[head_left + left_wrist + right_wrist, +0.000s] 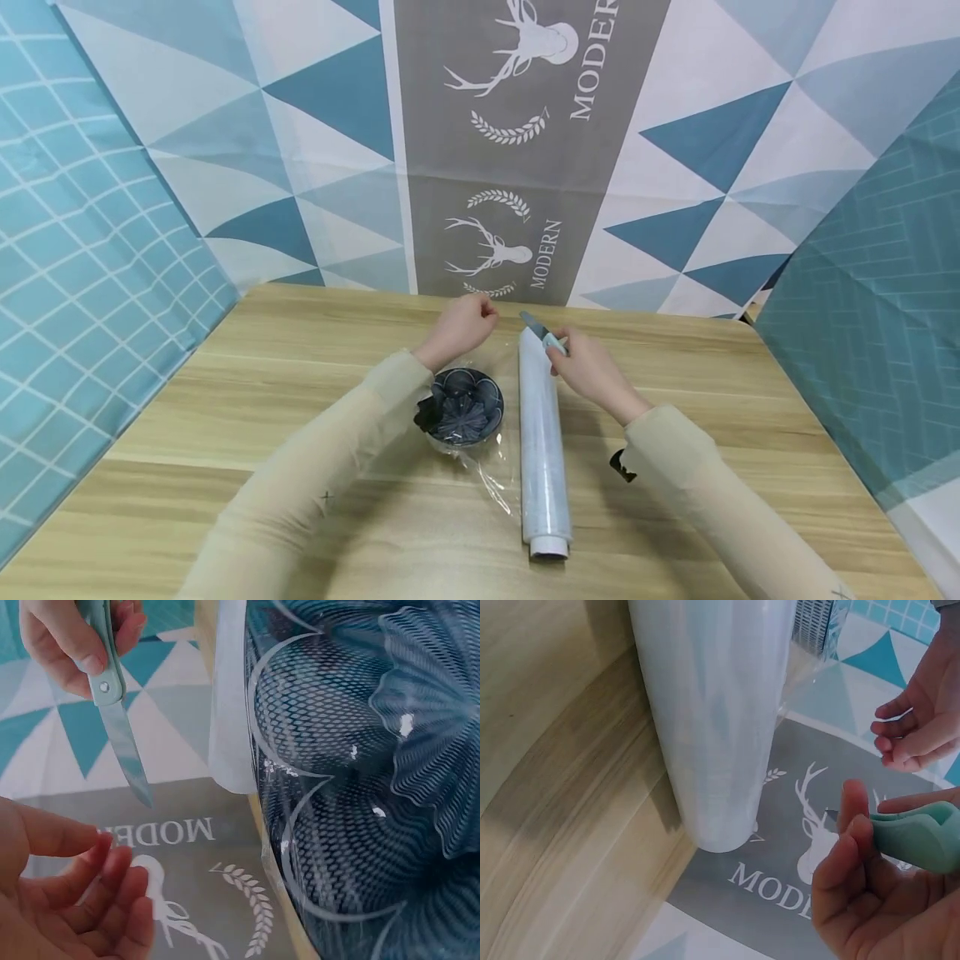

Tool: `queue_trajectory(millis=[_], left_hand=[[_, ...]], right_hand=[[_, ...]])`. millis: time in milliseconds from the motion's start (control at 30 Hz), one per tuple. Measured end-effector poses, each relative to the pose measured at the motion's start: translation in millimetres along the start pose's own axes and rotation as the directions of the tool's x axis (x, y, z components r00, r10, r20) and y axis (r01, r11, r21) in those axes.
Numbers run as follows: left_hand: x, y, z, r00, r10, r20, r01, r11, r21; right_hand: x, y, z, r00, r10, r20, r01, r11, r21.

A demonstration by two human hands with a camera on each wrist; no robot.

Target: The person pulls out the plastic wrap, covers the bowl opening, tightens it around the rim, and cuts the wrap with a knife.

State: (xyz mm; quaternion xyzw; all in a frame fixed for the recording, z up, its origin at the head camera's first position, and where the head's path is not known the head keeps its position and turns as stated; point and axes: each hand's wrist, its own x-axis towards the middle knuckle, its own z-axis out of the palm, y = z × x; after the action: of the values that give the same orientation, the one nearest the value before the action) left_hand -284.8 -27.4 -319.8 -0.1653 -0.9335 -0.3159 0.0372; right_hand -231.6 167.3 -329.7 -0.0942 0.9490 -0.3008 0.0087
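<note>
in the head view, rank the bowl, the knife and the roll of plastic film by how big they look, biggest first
1. Roll of plastic film
2. Bowl
3. Knife, its handle partly covered by the right hand

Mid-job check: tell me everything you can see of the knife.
The knife has a mint-green, plastic-looking handle and a grey, metal-looking blade that narrows to its tip; a round rivet sits near where they meet. The blade is out and bare. The right hand grips the handle, the tip pointing away from the person and slightly left. It is held near the far end of the film roll; both wrist views show a gap between them.
</note>
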Motion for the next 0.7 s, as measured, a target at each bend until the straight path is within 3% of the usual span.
queue_trajectory(millis=[100,200,300,400,467,600,700], left_hand=[[6.5,-2.8,3.1,0.997,-0.043,0.068,0.043,0.999,-0.010],[11.9,-8.0,7.5,0.978,-0.090,0.190,0.097,0.995,-0.027],[14.7,-14.0,13.4,0.923,-0.173,0.344,0.208,0.976,-0.067],[14.7,-18.4,19.0,0.862,-0.226,0.453,0.291,0.953,-0.079],[13.8,-20.2,22.5,0.839,-0.232,0.492,0.318,0.943,-0.097],[11.6,-24.1,28.4,0.841,-0.217,0.496,0.325,0.935,-0.144],[15.0,-28.5,31.8,0.869,-0.228,0.439,0.331,0.927,-0.174]], right_hand=[[5.7,0,1,1.000,0.021,-0.018,-0.021,1.000,0.003],[10.2,-2,4,0.998,0.057,-0.033,-0.056,0.998,0.009],[13.2,-5,7,0.996,0.067,-0.062,-0.066,0.998,0.008],[14.9,-6,11,0.995,0.051,-0.091,-0.051,0.999,0.001],[15.8,-7,14,0.994,0.037,-0.104,-0.039,0.999,-0.013],[16.3,-8,20,0.993,0.012,-0.114,-0.016,0.999,-0.032],[15.8,-9,23,0.992,-0.003,-0.125,-0.001,1.000,-0.026]])
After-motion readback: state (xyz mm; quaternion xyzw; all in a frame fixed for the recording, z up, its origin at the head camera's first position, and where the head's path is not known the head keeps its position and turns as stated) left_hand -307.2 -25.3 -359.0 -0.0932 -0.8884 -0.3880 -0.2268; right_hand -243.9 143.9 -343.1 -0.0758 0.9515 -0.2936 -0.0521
